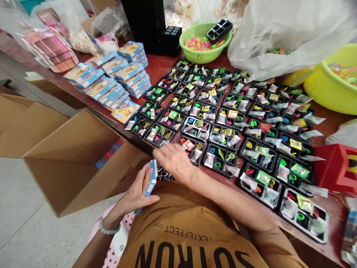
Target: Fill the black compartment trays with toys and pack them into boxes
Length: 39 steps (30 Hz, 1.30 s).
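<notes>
Near my lap, my left hand is closed around a small blue printed cardboard box, which stands tilted on end. My right hand is just beyond the box's top end, back turned up, with outstretched fingers and nothing visible in them. Its fingertips are close to the table's front edge; whether they touch the box, I cannot tell. Just past it sit black plastic trays with compartments, holding small colourful toys and white-wrapped packets. Several rows of such trays cover the table.
Stacks of blue boxes stand at the back left. An open carton with some boxes inside is at the left. A green basket of colourful pieces, a yellow tub and a red bin border the trays on the table.
</notes>
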Motion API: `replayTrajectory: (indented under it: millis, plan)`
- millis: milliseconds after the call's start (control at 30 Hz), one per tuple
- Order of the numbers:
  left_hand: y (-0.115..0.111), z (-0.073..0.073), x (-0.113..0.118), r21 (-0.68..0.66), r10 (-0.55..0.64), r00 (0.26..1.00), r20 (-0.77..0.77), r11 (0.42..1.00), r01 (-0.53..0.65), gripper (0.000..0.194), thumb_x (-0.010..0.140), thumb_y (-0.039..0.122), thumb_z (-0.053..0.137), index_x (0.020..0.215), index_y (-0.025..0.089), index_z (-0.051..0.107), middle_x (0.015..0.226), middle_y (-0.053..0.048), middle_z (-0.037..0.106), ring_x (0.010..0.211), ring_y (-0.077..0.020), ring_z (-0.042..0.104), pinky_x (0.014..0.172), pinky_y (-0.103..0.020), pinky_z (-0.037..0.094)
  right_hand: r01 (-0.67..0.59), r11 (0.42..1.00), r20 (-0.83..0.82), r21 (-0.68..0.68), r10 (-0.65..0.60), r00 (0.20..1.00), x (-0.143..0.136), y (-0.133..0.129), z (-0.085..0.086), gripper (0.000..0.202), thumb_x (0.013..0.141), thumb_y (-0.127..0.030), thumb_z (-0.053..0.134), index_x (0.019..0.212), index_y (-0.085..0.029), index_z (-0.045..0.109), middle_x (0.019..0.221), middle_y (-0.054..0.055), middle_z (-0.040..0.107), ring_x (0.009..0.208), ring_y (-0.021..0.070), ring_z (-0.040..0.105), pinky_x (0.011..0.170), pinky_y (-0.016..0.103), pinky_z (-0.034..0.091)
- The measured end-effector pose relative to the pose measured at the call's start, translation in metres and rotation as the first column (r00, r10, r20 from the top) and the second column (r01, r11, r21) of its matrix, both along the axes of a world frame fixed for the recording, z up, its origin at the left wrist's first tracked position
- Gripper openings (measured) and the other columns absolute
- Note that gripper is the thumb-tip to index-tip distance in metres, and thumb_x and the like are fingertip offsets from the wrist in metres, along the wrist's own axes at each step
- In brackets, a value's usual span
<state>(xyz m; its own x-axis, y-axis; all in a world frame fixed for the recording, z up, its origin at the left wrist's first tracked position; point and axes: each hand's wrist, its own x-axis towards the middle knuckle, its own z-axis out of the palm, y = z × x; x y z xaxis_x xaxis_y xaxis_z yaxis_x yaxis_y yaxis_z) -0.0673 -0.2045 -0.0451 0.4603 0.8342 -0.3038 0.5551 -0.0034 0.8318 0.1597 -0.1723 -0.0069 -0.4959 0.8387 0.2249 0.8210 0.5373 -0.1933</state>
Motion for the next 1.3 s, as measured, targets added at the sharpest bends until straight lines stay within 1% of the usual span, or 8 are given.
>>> replayTrajectory:
  millis: [100,200,267,467,700,933,1067,1300]
  plan:
    - [0.013,-0.011,-0.01,0.059,0.203,0.979,-0.038,0.978,-0.2,0.119,0.06,0.061,0.086,0.158,0.02,0.032,0.161,-0.022,0.043,0.151,-0.0456,0.039,0.123,-0.064,0.034,0.304,0.95,0.051,-0.073,-0.301,0.952,0.009,0.028,0.006,0.032,0.103,-0.031,0.063,0.13,-0.013,0.058,0.124,0.016,0.066,0.112,0.0297,0.056,0.087,0.039,0.043]
    - [0.029,-0.016,-0.016,0.072,0.299,0.954,-0.039,0.953,-0.296,0.118,0.058,0.063,0.085,0.153,0.018,0.032,0.159,-0.023,0.042,0.151,-0.046,0.039,0.124,-0.064,0.032,0.355,0.929,0.069,-0.103,-0.349,0.934,0.005,0.045,0.004,0.063,0.092,-0.056,0.075,0.132,-0.011,0.056,0.131,0.019,0.062,0.119,0.0345,0.053,0.094,0.044,0.041]
    - [0.037,-0.018,-0.017,0.074,0.329,0.944,-0.013,0.942,-0.328,0.116,0.055,0.064,0.086,0.148,0.018,0.035,0.156,-0.023,0.043,0.149,-0.0459,0.041,0.124,-0.063,0.032,0.375,0.919,0.082,-0.125,-0.367,0.927,0.0,0.05,-0.001,0.074,0.088,-0.064,0.075,0.134,-0.009,0.055,0.129,0.02,0.062,0.119,0.0361,0.052,0.096,0.046,0.041]
    - [0.05,-0.027,-0.021,0.039,0.329,0.934,0.138,0.941,-0.337,0.114,0.049,0.058,0.094,0.143,0.02,0.04,0.152,-0.022,0.048,0.146,-0.0435,0.045,0.125,-0.06,0.03,0.443,0.871,0.14,-0.213,-0.422,0.896,-0.007,0.056,-0.01,0.08,0.081,-0.058,0.085,0.135,-0.008,0.055,0.13,0.021,0.061,0.121,0.0375,0.051,0.099,0.048,0.041]
    - [0.056,-0.036,-0.028,-0.054,0.397,0.867,0.303,0.915,-0.4,0.114,0.043,0.055,0.098,0.141,0.025,0.047,0.15,-0.017,0.054,0.147,-0.042,0.046,0.126,-0.057,0.033,0.461,0.838,0.148,-0.293,-0.436,0.888,-0.007,0.062,-0.014,0.084,0.081,-0.05,0.085,0.145,-0.009,0.048,0.134,0.021,0.06,0.123,0.0386,0.05,0.1,0.051,0.04]
    - [0.051,-0.032,-0.033,-0.198,0.496,0.756,0.427,0.867,-0.457,0.112,0.043,0.052,0.098,0.142,0.028,0.05,0.15,-0.013,0.058,0.145,-0.0415,0.048,0.125,-0.056,0.035,0.41,0.881,0.096,-0.237,-0.399,0.912,-0.009,0.05,-0.014,0.085,0.08,-0.047,0.083,0.147,-0.011,0.046,0.133,0.021,0.059,0.12,0.039,0.049,0.097,0.052,0.04]
    - [0.052,-0.031,-0.035,-0.068,0.493,0.795,0.353,0.861,-0.504,0.116,0.042,0.052,0.098,0.143,0.025,0.046,0.155,-0.016,0.052,0.148,-0.0409,0.044,0.126,-0.054,0.033,0.377,0.894,0.082,-0.244,-0.368,0.926,-0.009,0.042,-0.005,0.086,0.08,-0.047,0.083,0.149,-0.012,0.046,0.137,0.021,0.059,0.122,0.0387,0.049,0.099,0.053,0.039]
    - [0.053,-0.032,-0.039,0.136,0.421,0.875,0.238,0.878,-0.459,0.114,0.05,0.063,0.091,0.145,0.024,0.043,0.151,-0.017,0.051,0.145,-0.0407,0.047,0.124,-0.056,0.034,0.305,0.916,0.045,-0.262,-0.304,0.952,-0.014,0.033,0.01,0.089,0.081,-0.048,0.081,0.153,-0.012,0.044,0.141,0.021,0.058,0.123,0.0377,0.05,0.1,0.053,0.039]
